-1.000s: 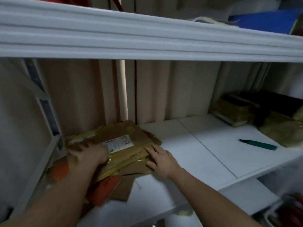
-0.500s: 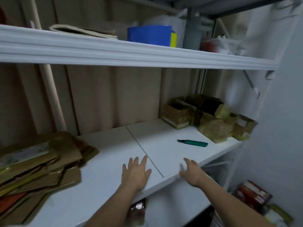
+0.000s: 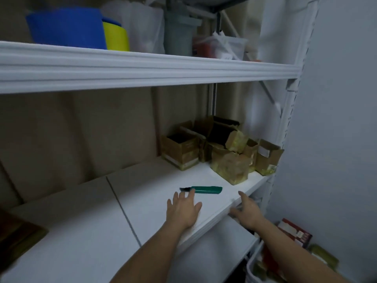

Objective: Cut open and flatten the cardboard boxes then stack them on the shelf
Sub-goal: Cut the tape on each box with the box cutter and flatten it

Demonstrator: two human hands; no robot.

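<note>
Standing in a cluster right of centre in the frame, at the far right end of the white shelf (image 3: 85,231): several unflattened cardboard boxes (image 3: 221,152), brown, some with flaps up and tops open, packed touching one another against the back panel. Showing only as a dark brown corner at the lower left edge of the frame: flattened cardboard (image 3: 18,237), lying on the same shelf, well apart from the boxes.

Lying on the shelf surface below the boxes, slightly right of centre: a green box cutter (image 3: 204,189), on its side, dark blade end pointing toward frame left.

Reaching in from the bottom of the frame: left hand (image 3: 183,210), palm down, fingers straight and spread, gripping nothing, fingertips just beside the blade end of the cutter; contact not determinable. Reaching in from the lower right: right hand (image 3: 245,212), fingers extended and relaxed, holding nothing, positioned at the front lip of the shelf, thumb below the edge.

Running across the upper part of the frame: an upper shelf (image 3: 142,68), white with a ribbed front edge, carrying a blue container (image 3: 67,29), a yellow container (image 3: 116,36) touching its right side, a grey cylinder (image 3: 178,35) and clear plastic bags (image 3: 224,46).

Sitting at the lower right of the frame, below shelf level: a red and white box (image 3: 295,234), partly blurred.
</note>
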